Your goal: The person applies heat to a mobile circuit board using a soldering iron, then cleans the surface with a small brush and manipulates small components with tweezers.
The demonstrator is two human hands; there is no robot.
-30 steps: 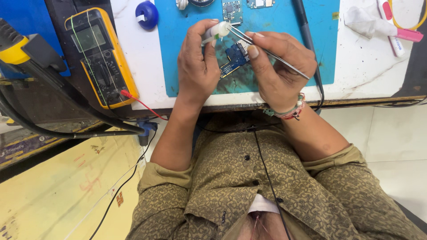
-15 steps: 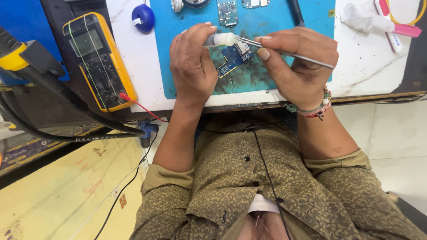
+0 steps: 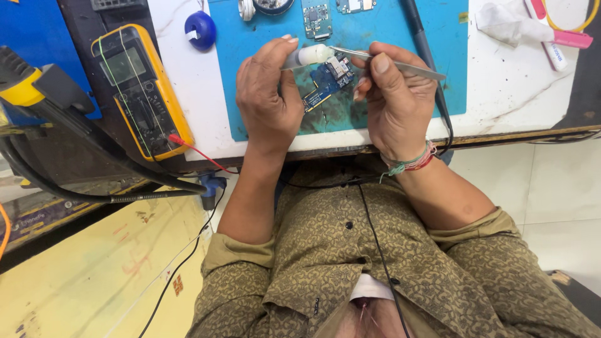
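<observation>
My left hand [image 3: 268,94] grips a small white tube [image 3: 305,57], its tip pointing right over a small blue circuit board [image 3: 327,81]. The board lies tilted on a teal work mat [image 3: 388,25] between both hands. My right hand [image 3: 395,100] pinches a pair of metal tweezers [image 3: 400,65], whose points reach left to the board's top edge beside the tube's tip. A coloured thread band sits on my right wrist.
A yellow multimeter [image 3: 139,87] with a red lead lies left of the mat. A blue tape roll [image 3: 201,29] is behind it. More circuit boards [image 3: 317,16] lie at the mat's far edge. A crumpled white cloth [image 3: 508,25] and a pink tool [image 3: 571,37] rest at right.
Both hands have shifted slightly away from me on the mat with the tube and tweezers. The tweezers now lie flatter, with points at the board's top.
</observation>
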